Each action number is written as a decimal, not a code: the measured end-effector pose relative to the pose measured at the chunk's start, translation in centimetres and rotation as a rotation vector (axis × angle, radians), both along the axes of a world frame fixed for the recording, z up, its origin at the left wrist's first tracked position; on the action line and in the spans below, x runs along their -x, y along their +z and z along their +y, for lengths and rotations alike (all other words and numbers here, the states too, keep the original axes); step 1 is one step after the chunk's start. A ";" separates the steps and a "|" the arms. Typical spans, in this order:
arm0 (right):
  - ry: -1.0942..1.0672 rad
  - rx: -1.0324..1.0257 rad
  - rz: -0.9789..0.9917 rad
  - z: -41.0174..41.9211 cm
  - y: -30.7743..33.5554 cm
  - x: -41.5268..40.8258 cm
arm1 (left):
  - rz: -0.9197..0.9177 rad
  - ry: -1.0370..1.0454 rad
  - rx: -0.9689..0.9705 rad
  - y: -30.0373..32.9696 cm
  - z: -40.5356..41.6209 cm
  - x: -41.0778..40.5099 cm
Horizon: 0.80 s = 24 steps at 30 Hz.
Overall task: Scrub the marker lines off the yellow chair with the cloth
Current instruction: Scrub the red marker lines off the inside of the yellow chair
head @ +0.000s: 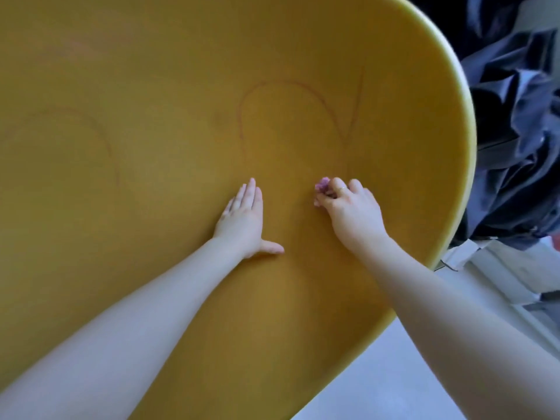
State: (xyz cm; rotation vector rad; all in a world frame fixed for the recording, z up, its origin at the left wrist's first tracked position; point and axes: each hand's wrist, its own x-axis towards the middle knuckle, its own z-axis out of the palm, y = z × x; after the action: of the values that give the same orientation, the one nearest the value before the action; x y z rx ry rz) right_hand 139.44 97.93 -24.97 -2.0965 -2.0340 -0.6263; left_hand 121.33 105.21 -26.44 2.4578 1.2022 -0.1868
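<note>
The yellow chair (pixel 151 86) fills most of the view, its curved rim running down the right side. Thin reddish marker lines (pixel 303 89) arc across it above my hands, with a V shape to the right and a fainter curve (pixel 103 137) on the left. My left hand (pixel 242 219) lies flat on the chair, fingers together and thumb spread. My right hand (pixel 351 210) is clenched on a small pink cloth (pixel 321 185), pressed against the chair just below the lower end of the V line. Most of the cloth is hidden under my fingers.
Dark blue crumpled fabric (pixel 515 131) hangs beyond the chair's right rim. Pale floor (pixel 394 374) shows at the lower right, with white furniture edges (pixel 500 268) beside it.
</note>
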 end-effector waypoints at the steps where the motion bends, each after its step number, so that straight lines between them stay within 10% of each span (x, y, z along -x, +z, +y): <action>1: -0.008 -0.024 -0.024 0.5 0.9 -1.5 | 0.003 -0.025 -0.029 -0.1 0.2 -0.4; 15: -0.044 0.045 0.276 -0.2 -4.5 5.0 | 0.069 -0.179 -0.145 -0.3 2.1 -2.1; 24: 0.039 -0.112 -0.152 3.3 3.4 -4.1 | 0.067 -0.182 -0.141 -0.5 2.3 -2.4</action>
State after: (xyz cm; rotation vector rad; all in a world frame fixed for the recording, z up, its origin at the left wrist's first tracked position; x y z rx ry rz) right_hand 143.56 101.24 -21.58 -1.9969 -2.0589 -0.8954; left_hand 123.70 107.47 -26.92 2.7046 1.0498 -0.2443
